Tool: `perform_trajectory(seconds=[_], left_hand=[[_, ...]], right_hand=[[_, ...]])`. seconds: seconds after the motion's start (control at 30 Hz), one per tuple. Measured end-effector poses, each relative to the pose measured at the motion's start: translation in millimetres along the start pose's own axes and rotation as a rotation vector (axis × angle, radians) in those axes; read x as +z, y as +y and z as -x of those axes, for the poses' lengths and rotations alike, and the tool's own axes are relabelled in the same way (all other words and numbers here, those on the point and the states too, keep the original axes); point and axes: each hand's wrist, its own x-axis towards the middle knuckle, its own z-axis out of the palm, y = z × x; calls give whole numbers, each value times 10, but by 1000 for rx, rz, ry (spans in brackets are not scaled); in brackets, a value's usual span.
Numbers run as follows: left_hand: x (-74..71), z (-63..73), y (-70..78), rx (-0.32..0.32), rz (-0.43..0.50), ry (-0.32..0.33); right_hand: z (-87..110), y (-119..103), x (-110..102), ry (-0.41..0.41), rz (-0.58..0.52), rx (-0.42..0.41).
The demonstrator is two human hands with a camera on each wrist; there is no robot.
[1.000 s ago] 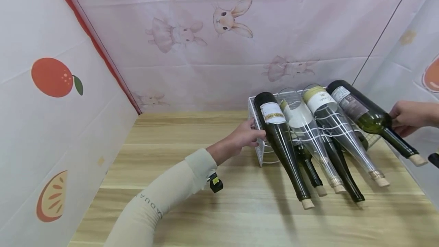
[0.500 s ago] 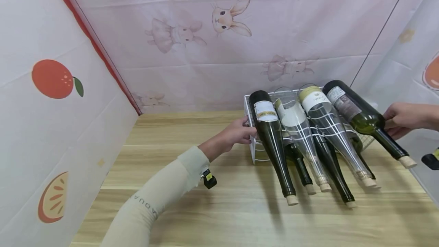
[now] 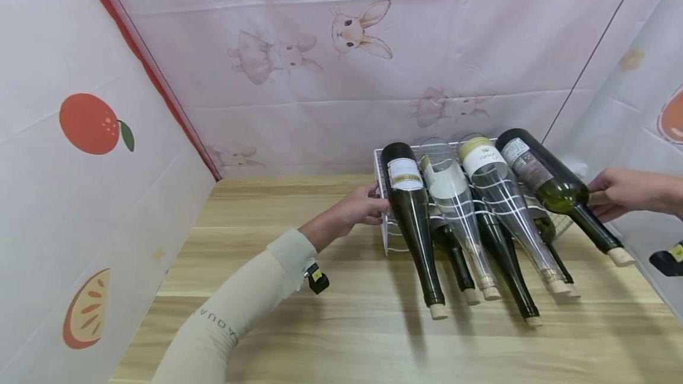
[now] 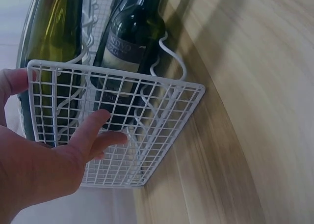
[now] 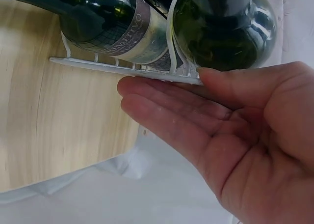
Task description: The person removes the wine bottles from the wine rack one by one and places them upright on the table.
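A white wire wine rack [image 4: 164, 118] carries corked wine bottles in two tiers. On top lie a dark bottle [image 3: 416, 236], a clear bottle [image 3: 450, 185], another clear bottle with a pale label [image 3: 488, 162] and a green bottle [image 3: 555, 185] at the right. Several dark bottles, one of them here [image 3: 500, 248], lie below. My left hand [image 3: 354, 209] grips the rack's left side, thumb over the edge and fingers against the mesh. At the opposite side, my right hand [image 5: 216, 121] holds the rack with its thumb at the rim and fingers along the outside.
The rack stands on a wood-grain table [image 3: 299, 325], close to the pink rabbit-print cloth [image 3: 299, 135] at the back. Bottle necks stick out toward the table's front. A fruit-print cloth [image 3: 37, 194] hangs at the left, and another pale cloth at the right.
The wine rack, with all its bottles, has slid left across the table. Both hands have moved left along with it, staying at its two sides.
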Motion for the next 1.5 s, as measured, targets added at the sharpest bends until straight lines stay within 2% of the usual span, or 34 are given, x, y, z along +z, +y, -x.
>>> perform_trajectory(seconds=[0.13, 0.3, 0.37, 0.57, 0.83, 0.97, 1.23, 1.5], left_hand=[[12, -4, -8, -3, -1, -4], [4, -5, -20, -11, 12, -5], [-9, -10, -25, -9, 23, -4], [-53, 1, -25, -20, 37, 0], [-66, 3, -59, -29, 55, -11], [-56, 5, -36, -30, 60, -11], [-43, 26, -21, -27, 78, -9], [-26, 41, -62, -8, 79, -13]], right_hand=[[3, 79, -1, -14, -14, -28], [-2, 172, 10, -73, -97, -138], [-6, 194, 17, -77, -130, -155], [-19, 214, 44, -33, -172, -136], [-14, 299, 44, -51, -229, -148], [-8, 355, 30, -54, -211, -173], [11, 383, 25, -20, -145, -154], [2, 404, -2, -24, -165, -170]])
